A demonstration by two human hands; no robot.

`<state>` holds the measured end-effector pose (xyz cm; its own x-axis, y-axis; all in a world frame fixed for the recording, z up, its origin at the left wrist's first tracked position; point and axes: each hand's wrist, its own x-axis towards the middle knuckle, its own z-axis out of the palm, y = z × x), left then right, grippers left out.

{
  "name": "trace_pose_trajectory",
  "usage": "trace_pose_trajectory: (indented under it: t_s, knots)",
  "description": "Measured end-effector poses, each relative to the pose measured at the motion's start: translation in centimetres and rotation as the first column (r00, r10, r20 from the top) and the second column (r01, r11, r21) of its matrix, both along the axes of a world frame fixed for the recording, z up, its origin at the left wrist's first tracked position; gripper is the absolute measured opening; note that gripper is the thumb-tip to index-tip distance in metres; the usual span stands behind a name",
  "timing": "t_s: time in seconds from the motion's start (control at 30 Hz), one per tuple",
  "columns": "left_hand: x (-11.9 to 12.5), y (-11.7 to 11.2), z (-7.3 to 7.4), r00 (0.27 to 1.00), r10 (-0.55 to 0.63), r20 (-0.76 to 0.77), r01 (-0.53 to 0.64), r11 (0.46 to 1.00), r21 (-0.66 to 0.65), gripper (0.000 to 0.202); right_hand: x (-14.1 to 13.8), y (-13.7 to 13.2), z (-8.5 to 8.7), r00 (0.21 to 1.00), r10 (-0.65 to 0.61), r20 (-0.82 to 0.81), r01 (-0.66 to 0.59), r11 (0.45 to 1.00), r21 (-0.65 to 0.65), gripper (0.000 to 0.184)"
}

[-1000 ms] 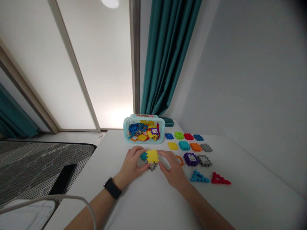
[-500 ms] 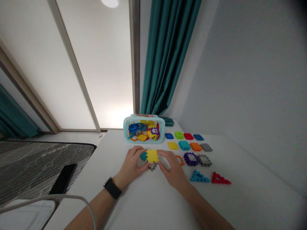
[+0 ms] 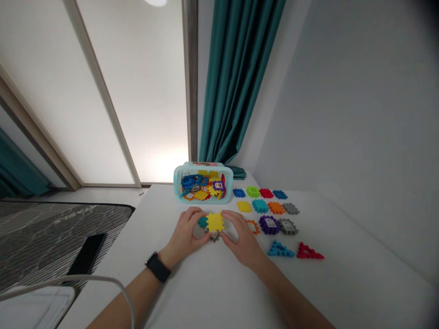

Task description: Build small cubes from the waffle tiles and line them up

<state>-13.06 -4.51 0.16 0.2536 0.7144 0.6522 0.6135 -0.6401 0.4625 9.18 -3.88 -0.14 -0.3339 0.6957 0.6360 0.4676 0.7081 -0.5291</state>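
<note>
My left hand [image 3: 187,230] and my right hand [image 3: 240,236] close from both sides around a small cluster of interlocking plastic toy pieces. A yellow square piece with notched edges [image 3: 215,222] stands on top of the cluster. A teal piece [image 3: 202,222] shows beside it, by my left fingers, and a grey notched piece [image 3: 215,236] shows below it. My palms and fingers hide most of the cluster, including how the pieces join.
A pale blue plastic bin [image 3: 202,196] full of mixed pieces stands behind my hands. Rows of coloured gears, squares and triangles [image 3: 269,225] lie to the right on the white table [image 3: 192,283]. A phone [image 3: 86,254] lies on the dark mat at left.
My right hand has slid slightly left, closer to the yellow piece. The whole view has shifted a little left and up as my head moved.
</note>
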Motion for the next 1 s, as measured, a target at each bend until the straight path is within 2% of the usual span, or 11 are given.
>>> trace_pose_trajectory:
  t_s: [0.2,0.3,0.4,0.47,0.57,0.67,0.77,0.9,1.0]
  knots:
    - [0.5,0.0,-0.5,1.0,0.004,-0.015,-0.004,1.0,0.005,0.045,-0.6,0.1,-0.8,0.979,-0.01,-0.205,-0.045,0.964,-0.263,0.029]
    - [0.9,-0.1,-0.6,0.997,-0.014,-0.073,0.016,0.999,0.028,0.036,-0.6,0.5,-1.2,0.958,-0.058,-0.28,-0.036,0.947,-0.32,0.025]
    - [1.0,-0.3,-0.4,0.994,-0.034,-0.105,0.038,0.999,0.035,0.025,-0.2,0.9,-0.9,0.958,-0.062,-0.28,-0.045,0.931,-0.362,0.022]
    - [0.9,-0.4,-0.2,0.993,-0.056,-0.101,0.059,0.998,0.023,0.033,0.1,0.9,-0.5,0.966,-0.055,-0.252,-0.05,0.919,-0.392,0.02]
    - [0.6,-0.5,0.0,0.985,-0.109,-0.138,0.111,0.994,0.007,0.059,0.1,0.7,0.0,0.976,-0.037,-0.213,-0.061,0.897,-0.437,0.019]
    - [0.4,-0.5,-0.1,0.971,-0.142,-0.19,0.146,0.989,0.003,0.062,-0.2,0.3,0.0,0.977,-0.002,-0.214,-0.099,0.882,-0.46,0.017]
    - [0.4,-0.5,-0.2,0.975,-0.138,-0.172,0.138,0.99,-0.013,0.053,-0.3,0.2,0.0,0.977,0.021,-0.21,-0.107,0.908,-0.406,0.014]
    - [0.3,-0.2,-0.4,0.996,-0.068,-0.05,0.066,0.997,-0.026,0.048,0.0,0.0,0.2,0.995,0.027,-0.098,-0.042,0.987,-0.154,0.023]
    - [0.2,0.0,-0.6,0.999,-0.04,0.016,0.04,0.998,-0.042,0.048,0.1,-0.2,0.4,0.999,0.037,0.008,-0.037,0.999,-0.017,0.03]
